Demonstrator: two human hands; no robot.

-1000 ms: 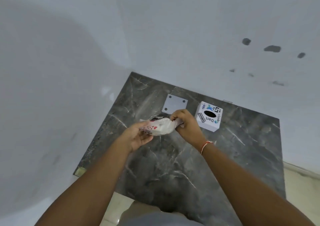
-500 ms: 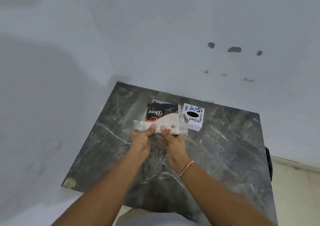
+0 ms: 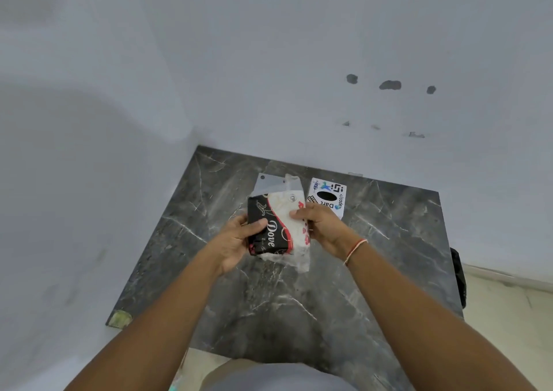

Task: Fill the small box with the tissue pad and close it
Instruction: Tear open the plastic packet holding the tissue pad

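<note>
Tissue pad (image 3: 278,226) — crinkly plastic, rectangular

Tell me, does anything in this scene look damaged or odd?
The wall has three dark chipped patches above the small box, and smaller marks below them. The marble table has a worn, greenish near-left corner. Nothing is spilled.
</note>
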